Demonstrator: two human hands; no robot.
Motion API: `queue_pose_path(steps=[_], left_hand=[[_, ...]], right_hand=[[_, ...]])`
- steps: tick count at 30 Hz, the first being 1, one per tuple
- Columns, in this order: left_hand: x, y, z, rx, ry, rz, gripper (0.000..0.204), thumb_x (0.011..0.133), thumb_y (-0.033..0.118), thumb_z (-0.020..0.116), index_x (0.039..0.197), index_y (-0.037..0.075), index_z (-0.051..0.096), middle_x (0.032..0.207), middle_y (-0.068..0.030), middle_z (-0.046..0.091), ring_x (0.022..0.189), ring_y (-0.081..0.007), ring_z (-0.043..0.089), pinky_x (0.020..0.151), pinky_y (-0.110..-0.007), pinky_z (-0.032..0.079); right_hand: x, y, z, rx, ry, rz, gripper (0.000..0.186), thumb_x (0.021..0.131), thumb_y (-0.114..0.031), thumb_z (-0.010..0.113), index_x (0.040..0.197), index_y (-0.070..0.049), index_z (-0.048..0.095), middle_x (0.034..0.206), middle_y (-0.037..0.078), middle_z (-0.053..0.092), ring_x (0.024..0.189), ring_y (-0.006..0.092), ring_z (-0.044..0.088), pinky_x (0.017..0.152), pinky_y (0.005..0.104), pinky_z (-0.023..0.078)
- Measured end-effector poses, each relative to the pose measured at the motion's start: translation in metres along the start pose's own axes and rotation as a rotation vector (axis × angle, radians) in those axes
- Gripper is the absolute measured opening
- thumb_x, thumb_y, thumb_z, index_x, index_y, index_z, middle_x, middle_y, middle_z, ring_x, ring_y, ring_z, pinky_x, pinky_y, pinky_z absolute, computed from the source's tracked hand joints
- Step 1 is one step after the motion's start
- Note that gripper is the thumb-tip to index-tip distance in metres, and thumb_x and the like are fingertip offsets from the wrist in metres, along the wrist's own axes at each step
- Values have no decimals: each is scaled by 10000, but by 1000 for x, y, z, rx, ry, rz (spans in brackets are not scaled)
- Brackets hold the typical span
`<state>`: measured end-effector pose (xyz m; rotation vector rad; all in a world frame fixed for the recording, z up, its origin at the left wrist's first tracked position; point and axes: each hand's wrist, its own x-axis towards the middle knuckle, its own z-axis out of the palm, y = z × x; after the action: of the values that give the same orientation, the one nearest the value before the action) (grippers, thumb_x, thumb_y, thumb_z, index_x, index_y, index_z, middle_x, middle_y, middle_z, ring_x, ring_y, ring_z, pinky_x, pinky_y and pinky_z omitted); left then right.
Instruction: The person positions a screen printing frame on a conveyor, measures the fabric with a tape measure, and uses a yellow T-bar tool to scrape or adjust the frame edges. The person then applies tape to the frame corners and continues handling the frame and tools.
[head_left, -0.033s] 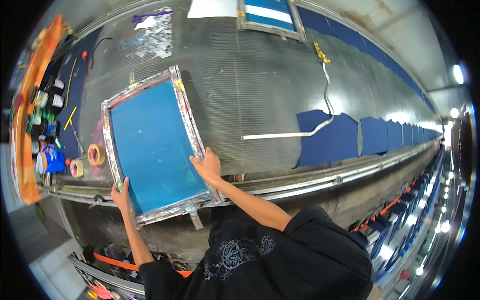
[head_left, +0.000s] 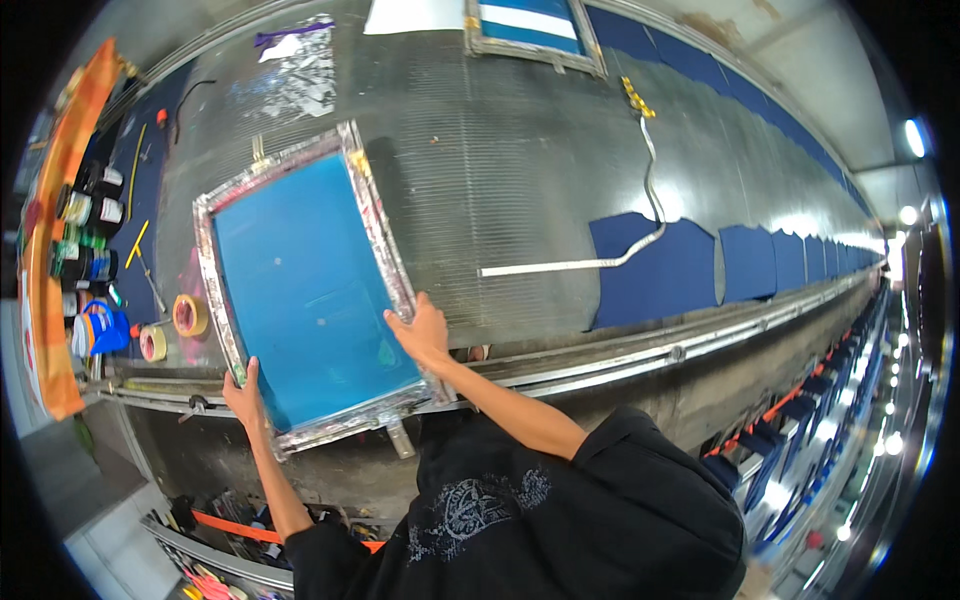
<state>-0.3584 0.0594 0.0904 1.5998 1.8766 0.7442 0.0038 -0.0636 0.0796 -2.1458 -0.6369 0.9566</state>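
A silk-screen printing frame (head_left: 305, 285) with blue mesh and a paint-stained metal rim is tilted over the near edge of the long table. My left hand (head_left: 246, 400) is closed around its left rim close to the lower corner. On the opposite side my right hand (head_left: 422, 335) grips the right rim, thumb over the top. The fingers beneath the rim are hidden. Small metal brackets stick out of the frame's far and near ends. Left of the frame lie two tape rolls, a larger tan one (head_left: 190, 315) and a smaller pale one (head_left: 153, 343).
Dark blue fabric pieces (head_left: 653, 270) run along the table (head_left: 540, 160), partly under a bent white strip (head_left: 550, 268). A second screen frame (head_left: 530, 52) rests at the far side. Ink jars (head_left: 105, 212) and a blue-and-white container (head_left: 103, 328) stand at left. A metal rail (head_left: 560, 372) edges the table.
The view has shifted slightly. The printing frame and both hands sit a touch further right over the table, and both hands keep their grip.
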Motion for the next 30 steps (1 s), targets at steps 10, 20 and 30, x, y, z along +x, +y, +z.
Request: queue_pose_path(steps=[10,20,30], left_hand=[[-94,181,214,-215,-153,39,308,936,175,779,1181,-3,726,896,-31,718,759,-96,600,660,-277,488],[-137,151,299,115,-118,268,562,897,329,781,1309,-37,672,1630,-199,418,1560,-426,260,1267,-580,140],[-143,150,304,143,-130,298,631,905,257,782,1421,-50,588,1599,-170,474,1560,-406,278,1273,-569,149]], right_hand=[[68,90,-242,26,443,-249,533,917,-261,770,1333,23,597,1107,259,715,956,409,721,846,461,557],[84,202,-251,-236,580,-263,558,903,-226,771,1348,62,597,1234,230,583,1147,385,572,986,480,468],[81,209,-244,-264,575,-239,544,914,-189,777,1358,69,598,1212,216,587,1089,349,597,912,447,502]])
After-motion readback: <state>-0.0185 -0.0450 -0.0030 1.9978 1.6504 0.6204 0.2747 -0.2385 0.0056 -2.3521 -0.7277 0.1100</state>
